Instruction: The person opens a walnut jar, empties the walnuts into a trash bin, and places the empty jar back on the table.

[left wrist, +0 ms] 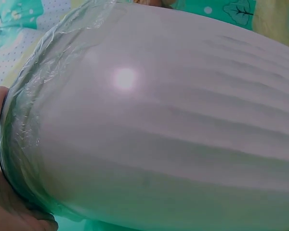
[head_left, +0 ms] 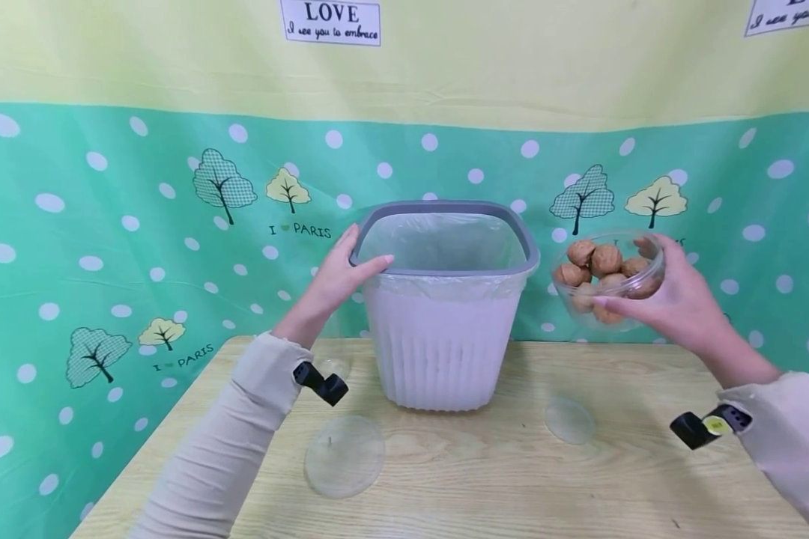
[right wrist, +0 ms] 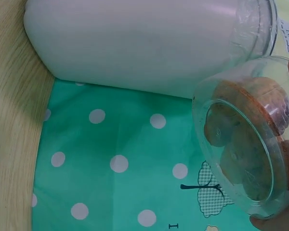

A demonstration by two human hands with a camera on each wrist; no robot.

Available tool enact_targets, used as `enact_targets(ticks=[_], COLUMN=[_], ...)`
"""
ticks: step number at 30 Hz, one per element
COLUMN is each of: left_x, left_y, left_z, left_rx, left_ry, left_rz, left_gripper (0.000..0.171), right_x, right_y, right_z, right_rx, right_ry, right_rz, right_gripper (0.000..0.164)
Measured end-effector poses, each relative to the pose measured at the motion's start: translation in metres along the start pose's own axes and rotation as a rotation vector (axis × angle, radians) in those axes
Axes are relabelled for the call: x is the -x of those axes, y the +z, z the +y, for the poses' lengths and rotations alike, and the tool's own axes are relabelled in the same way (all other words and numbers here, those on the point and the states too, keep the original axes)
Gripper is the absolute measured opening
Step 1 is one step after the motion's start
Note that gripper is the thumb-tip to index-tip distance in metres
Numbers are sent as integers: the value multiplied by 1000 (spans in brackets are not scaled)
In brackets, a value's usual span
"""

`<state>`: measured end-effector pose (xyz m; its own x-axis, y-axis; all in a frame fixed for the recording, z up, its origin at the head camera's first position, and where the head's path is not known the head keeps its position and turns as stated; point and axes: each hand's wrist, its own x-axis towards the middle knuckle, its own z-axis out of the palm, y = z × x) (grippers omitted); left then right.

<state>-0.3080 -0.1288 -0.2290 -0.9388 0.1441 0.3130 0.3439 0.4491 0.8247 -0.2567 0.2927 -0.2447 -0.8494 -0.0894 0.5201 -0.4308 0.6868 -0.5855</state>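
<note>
A pale trash bin with a grey rim and a clear liner bag stands upright on the table. My left hand grips the rim at its left corner, thumb along the front edge. To the right of the bin, my right hand holds a round clear plastic jar above the table, tilted toward the bin. Several walnuts lie inside it. The right wrist view shows the jar's base close beside the bin, with the walnuts visible through the plastic.
Two round translucent lids lie on the wooden table: a larger lid at front left and a smaller lid at right. Behind the table hangs a green and yellow curtain with dots and trees.
</note>
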Motion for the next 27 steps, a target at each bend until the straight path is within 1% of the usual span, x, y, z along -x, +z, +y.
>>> enact_targets(ticks=[4,10,14,22,27], left_x=[-1,0,1,0,-1], left_y=[1,3,4,5,5], left_z=[-2,-4,-5,-4,-5], left_rx=[4,38,42,30,29], left_ry=[12,24,42,50,53], left_rz=[17,41,54,60,59], left_gripper=[92,89,88,88,88], right_x=[-5,-15,-23,-42,-52], right_y=[-1,0,2,-1,-4], right_z=[-3,-6,-6,-9,-12], right_rx=[4,7,2,11,16], right_ry=[0,7,3,-39,-33], right_rz=[5,2,3,38,40], right_gripper=[97,100,101,97,98])
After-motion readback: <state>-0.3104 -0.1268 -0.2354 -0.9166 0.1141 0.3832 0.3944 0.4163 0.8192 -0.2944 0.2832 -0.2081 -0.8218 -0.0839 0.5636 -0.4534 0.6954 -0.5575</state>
